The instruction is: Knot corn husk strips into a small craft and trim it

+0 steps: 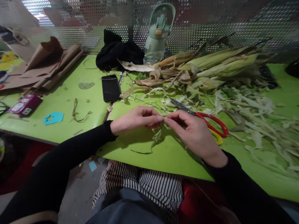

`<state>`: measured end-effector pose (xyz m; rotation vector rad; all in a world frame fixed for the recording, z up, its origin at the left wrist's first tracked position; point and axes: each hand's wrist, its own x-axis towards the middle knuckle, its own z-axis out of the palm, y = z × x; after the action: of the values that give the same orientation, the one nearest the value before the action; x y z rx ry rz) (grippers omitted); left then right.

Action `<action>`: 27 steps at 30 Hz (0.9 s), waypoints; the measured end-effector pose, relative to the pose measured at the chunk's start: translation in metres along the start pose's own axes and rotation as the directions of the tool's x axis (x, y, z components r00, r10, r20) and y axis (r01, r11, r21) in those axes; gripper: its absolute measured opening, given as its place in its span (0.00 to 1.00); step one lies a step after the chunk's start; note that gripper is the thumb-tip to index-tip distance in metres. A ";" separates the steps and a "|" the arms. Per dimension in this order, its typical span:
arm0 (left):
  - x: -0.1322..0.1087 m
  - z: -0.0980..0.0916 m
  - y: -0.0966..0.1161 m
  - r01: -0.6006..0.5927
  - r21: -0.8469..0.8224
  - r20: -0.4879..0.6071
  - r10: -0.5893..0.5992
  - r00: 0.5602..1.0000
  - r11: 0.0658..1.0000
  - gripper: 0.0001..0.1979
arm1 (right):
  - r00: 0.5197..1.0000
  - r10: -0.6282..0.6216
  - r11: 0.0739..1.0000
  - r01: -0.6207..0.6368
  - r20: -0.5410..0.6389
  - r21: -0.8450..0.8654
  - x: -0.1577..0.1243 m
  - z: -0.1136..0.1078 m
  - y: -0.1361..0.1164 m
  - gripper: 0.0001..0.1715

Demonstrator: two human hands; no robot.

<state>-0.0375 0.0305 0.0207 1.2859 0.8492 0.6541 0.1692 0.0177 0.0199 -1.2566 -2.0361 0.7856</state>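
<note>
Thin green husk strips (157, 137) hang down from between my hands over the green table (140, 161). My left hand (140, 117) pinches them with thumb and forefinger from the left. From the right, my right hand (193, 130) pinches the same strips, its fingertips touching those of my left hand. Red-handled scissors (211, 122) lie just behind my right hand, blades pointing to the upper left. A second, yellow handle (217, 137) shows partly beside my right hand.
Corn husks (219, 67) and shredded strips (254, 115) cover the right side. Behind are a bottle (155, 40) and a black cloth (119, 53). A phone (110, 88), brown paper (50, 67), a purple packet (25, 105) and a blue paper piece (53, 118) lie leftward.
</note>
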 end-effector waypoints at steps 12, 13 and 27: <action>0.006 0.002 -0.009 -0.118 -0.215 -0.107 0.097 0.990 0.970 0.08 | 0.990 0.102 0.942 -0.127 0.095 0.311 0.002 0.003 0.004 0.23; 0.006 0.002 -0.009 -0.149 -0.204 -0.115 0.127 0.985 0.968 0.08 | 0.986 0.091 0.938 -0.132 0.139 0.321 0.003 0.004 0.004 0.22; -0.001 0.008 -0.002 -0.231 -0.186 -0.186 0.197 0.963 0.955 0.08 | 0.924 -0.303 0.892 0.190 -0.232 -0.410 -0.005 0.008 0.004 0.14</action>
<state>-0.0312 0.0249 0.0193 1.1547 0.7588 1.0084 0.1667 0.0130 0.0108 -1.1918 -2.1030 0.0714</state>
